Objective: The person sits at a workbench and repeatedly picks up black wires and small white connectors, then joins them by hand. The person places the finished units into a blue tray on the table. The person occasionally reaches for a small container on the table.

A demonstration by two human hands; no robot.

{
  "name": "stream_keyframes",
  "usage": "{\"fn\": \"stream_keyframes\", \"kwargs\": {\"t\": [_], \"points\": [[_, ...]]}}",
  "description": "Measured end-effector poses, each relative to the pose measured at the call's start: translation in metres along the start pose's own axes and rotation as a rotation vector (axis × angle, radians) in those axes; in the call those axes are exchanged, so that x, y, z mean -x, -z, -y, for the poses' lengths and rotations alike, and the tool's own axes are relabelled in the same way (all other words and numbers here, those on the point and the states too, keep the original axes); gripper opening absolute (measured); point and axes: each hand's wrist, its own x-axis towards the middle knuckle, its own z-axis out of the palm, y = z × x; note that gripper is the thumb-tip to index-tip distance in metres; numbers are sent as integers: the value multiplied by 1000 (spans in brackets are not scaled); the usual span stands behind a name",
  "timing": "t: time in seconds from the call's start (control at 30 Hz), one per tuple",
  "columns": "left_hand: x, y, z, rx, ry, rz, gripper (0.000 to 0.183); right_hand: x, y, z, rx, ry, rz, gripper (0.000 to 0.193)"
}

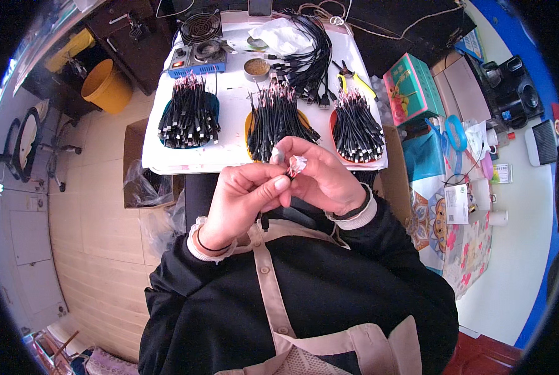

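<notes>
Close to my chest, in front of the table's near edge, my left hand (pixel 239 194) pinches a short black cable (pixel 265 222), whose plug end hangs below the fingers. My right hand (pixel 326 178) meets it at the cable's upper end, where thin wires show between the fingertips. White wrapping covers the tips of some right-hand fingers. Just beyond the hands, a yellow tray (pixel 249 134) holds many similar cables with bared wire ends. A teal tray (pixel 167 139) to its left and a red tray (pixel 334 128) to its right hold more.
Farther back on the white table (pixel 232 100) stand a blue soldering unit (pixel 198 60), a small fan (pixel 201 28) and a round tin (pixel 256 69). A bundle of long black cables (pixel 314 50) lies beside yellow-handled cutters (pixel 357 81). Cardboard boxes (pixel 135 181) flank the table below.
</notes>
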Motion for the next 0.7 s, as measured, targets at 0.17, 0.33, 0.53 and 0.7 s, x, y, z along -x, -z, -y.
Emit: {"fn": "stream_keyframes", "kwargs": {"t": [0.17, 0.33, 0.53, 0.7], "points": [[-3, 5, -2, 23, 15, 20, 15, -3, 0, 5, 53, -20, 5, 24], [0, 7, 2, 68, -6, 20, 16, -1, -6, -11, 143, 138, -86, 25], [10, 8, 2, -138, -83, -59, 17, -6, -15, -5, 669, 391, -202, 17], [15, 8, 0, -198, -83, -133, 16, 4, -28, 17, 1382, 426, -152, 24]]}}
